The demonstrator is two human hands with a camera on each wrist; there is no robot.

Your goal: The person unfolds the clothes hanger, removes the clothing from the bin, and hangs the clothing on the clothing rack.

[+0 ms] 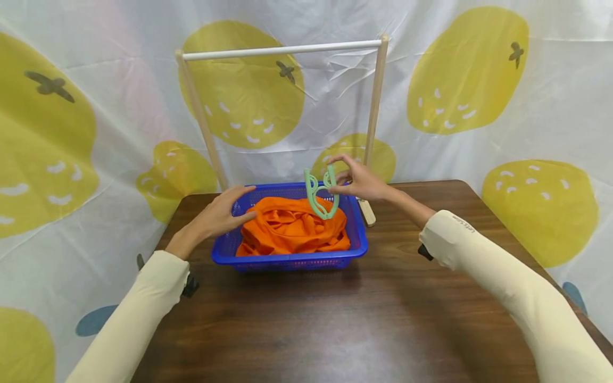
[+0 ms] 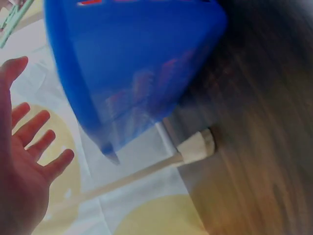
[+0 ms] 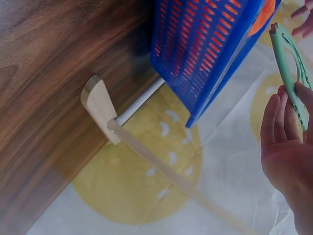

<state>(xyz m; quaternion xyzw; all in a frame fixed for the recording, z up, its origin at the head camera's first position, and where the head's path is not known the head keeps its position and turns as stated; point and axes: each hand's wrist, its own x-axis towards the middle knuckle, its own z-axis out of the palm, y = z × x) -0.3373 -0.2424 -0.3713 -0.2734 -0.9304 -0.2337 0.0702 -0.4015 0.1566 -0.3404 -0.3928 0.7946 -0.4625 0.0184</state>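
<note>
My right hand pinches a light green folding clothes hanger between thumb and fingers, one arm of it in the grip. The folded hanger is held up over a blue plastic basket, in front of the orange cloth heaped inside. At the basket's left side, my left hand has its fingers spread and thumb apart, holding nothing. The left wrist view shows that palm beside the basket wall. In the right wrist view, fingers lie against the hanger.
Behind the basket stands a rack with a white top bar and wooden posts. Its wooden foot rests on the brown table right of the basket. A white curtain with yellow fruit prints hangs around the table.
</note>
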